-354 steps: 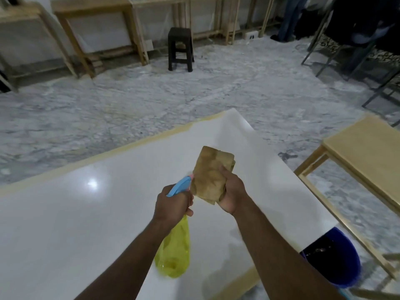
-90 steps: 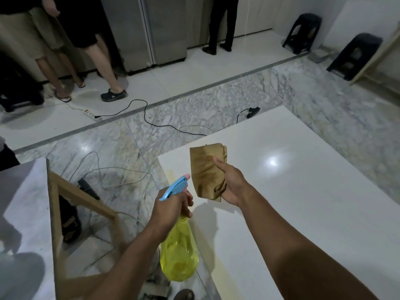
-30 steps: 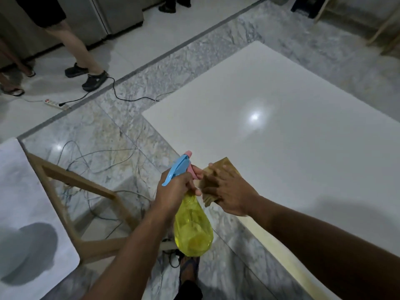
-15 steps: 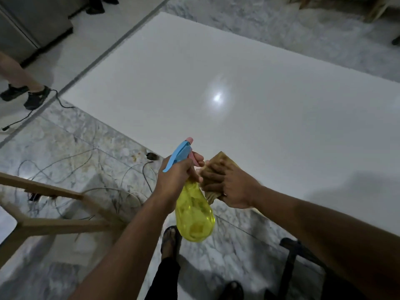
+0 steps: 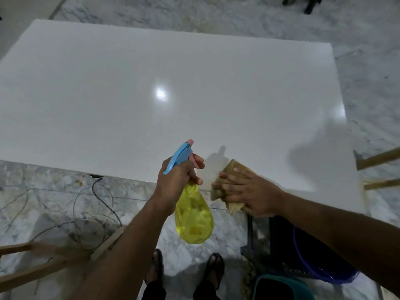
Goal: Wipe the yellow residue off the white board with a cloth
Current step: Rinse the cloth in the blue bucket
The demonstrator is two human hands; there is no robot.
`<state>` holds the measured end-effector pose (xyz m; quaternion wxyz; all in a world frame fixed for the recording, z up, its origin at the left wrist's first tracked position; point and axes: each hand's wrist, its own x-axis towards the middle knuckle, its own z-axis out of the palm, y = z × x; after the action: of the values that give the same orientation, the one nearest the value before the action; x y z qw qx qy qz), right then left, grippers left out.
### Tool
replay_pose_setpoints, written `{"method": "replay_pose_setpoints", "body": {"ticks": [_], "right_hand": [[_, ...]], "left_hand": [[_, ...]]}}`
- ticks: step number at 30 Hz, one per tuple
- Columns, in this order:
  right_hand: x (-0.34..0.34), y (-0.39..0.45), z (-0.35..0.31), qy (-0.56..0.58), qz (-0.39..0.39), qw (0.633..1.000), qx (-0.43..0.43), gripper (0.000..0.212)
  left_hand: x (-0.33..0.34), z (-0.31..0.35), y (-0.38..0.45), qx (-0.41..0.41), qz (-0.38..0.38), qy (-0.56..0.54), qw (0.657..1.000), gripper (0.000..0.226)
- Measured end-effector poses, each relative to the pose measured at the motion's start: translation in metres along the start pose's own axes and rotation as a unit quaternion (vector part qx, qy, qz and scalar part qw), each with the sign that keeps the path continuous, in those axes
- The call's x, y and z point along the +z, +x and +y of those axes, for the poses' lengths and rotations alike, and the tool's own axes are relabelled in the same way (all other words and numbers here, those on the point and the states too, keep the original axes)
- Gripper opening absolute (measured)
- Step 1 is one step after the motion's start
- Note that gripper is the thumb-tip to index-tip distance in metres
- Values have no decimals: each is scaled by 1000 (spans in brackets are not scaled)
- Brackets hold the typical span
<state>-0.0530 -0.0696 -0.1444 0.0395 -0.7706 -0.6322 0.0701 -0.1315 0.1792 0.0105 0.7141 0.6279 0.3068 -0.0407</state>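
On the far left I am seeing wooden frame legs (image 5: 49,265) and loose cables (image 5: 95,204) lying on the marble floor (image 5: 54,191), all below the near edge of the white board (image 5: 151,83), which is filling most of my view.

Moving right, my left hand (image 5: 175,182) is wrapping its fingers round the neck of the spray bottle (image 5: 193,215), with a finger lying along the pink trigger. The blue nozzle is pointing up and forward over the board, and the yellow body is hanging below the board's near edge. I judge I am keeping it there so that it is ready for another squirt while staying out of the wiping path.

Just right of that, my right hand (image 5: 249,191) is pressing flat, fingers straight and spread, on the brown cloth (image 5: 229,176). The cloth is lying on the near edge of the board, partly overhanging it, which puts it where I judge the residue sits. I cannot make out much yellow under it; a yellowish strip is showing only along the board's right edge, near more wooden legs (image 5: 378,169).

Below my right arm a blue bucket (image 5: 320,271) is standing on the floor, close by, presumably for rinsing. My sandalled feet (image 5: 186,269) are planted right against the board's near side.
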Motion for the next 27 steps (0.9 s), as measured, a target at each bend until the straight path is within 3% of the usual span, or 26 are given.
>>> {"method": "replay_pose_setpoints", "body": {"ticks": [7,15,22,24,25,27], "right_hand": [[-4,-123,20,-20,-23,999,46,42],[-16,-272,42,-36,-79,989,121,43],[-46,-357,31,15,-122,962,243,47],[-53,-365,16,94,-120,932,328,49],[-50,-368,6,158,-104,893,408,50],[-49,-369,-17,328,-5,759,563,43]], "left_hand": [[80,-14,-11,-18,-63,35,997,47],[168,-25,-22,-19,-134,87,987,38],[220,-25,-31,0,-192,95,977,43],[230,-22,-35,18,-208,100,973,40],[233,-20,-37,31,-211,104,971,37],[239,-17,-40,57,-217,108,969,36]]}}
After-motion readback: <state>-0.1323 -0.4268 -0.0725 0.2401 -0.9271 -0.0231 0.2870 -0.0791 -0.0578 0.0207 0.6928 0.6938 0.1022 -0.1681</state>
